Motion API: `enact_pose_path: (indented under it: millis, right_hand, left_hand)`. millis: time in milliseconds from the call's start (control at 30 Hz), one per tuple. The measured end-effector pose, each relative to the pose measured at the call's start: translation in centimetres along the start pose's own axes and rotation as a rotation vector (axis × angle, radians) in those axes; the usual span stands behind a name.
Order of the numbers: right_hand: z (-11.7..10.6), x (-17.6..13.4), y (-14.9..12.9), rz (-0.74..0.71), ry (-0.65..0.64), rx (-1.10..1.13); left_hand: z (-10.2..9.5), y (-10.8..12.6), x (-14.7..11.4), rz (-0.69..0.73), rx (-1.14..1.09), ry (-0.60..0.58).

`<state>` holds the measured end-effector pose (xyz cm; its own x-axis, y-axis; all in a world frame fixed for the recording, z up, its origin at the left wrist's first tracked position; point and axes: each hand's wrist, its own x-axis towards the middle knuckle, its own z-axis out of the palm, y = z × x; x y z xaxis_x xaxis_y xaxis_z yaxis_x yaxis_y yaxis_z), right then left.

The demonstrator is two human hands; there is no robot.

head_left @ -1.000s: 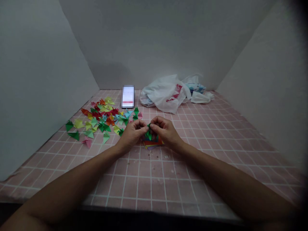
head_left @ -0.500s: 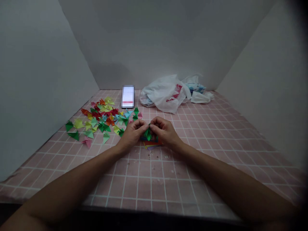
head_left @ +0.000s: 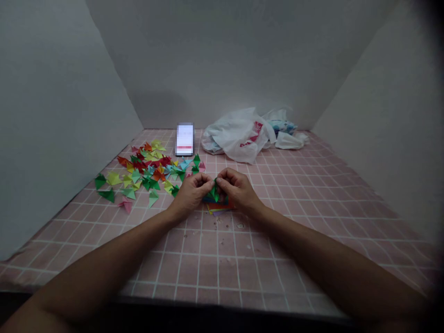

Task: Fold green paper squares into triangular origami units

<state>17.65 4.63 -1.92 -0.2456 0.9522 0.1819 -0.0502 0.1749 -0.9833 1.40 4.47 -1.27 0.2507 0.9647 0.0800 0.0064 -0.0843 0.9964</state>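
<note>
Between my two hands is a small folded piece of green origami paper (head_left: 215,192), its point facing down toward me. My left hand (head_left: 194,190) pinches its left side between thumb and forefinger. From the right, my right hand (head_left: 237,188) pinches it the same way, the fingertips of both hands close together near its top. Just beneath lies a stack of coloured paper sheets (head_left: 220,208), with orange, yellow, purple and blue edges showing; my hands hide most of it.
Many folded paper cranes (head_left: 149,178) in several colours are spread at the left. A phone with a lit screen (head_left: 185,139) stands behind them. A white plastic bag (head_left: 236,134) and a crumpled tissue pack (head_left: 286,132) lie at the back, on a pink checked tablecloth (head_left: 312,199).
Both hands stay in nearly the same place. The green paper between them has tilted and shifted slightly, and a little more of the stack below shows.
</note>
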Motion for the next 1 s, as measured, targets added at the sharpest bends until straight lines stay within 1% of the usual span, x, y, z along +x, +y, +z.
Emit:
enact_pose_path:
  millis: [233, 367, 533, 833, 1000]
  right_hand:
    - [0.1, -0.02, 0.21, -0.038, 0.039, -0.077]
    - [0.19, -0.07, 0.23, -0.06, 0.035, -0.039]
    - [0.17, -0.06, -0.08, -0.077, 0.019, -0.046]
    - [0.15, -0.03, -0.36, 0.002, -0.006, 0.031]
    - [0.03, -0.08, -0.56, 0.017, -0.022, 0.073]
  left_hand:
    - [-0.06, 0.23, 0.2, 0.079, 0.134, 0.014]
    - [-0.09, 0.23, 0.2, 0.091, 0.153, 0.003]
    - [-0.11, 0.23, 0.14, 0.086, 0.136, -0.004]
    - [-0.18, 0.12, 0.1, -0.011, -0.004, -0.029]
    - [-0.2, 0.21, 0.1, -0.012, -0.029, -0.044]
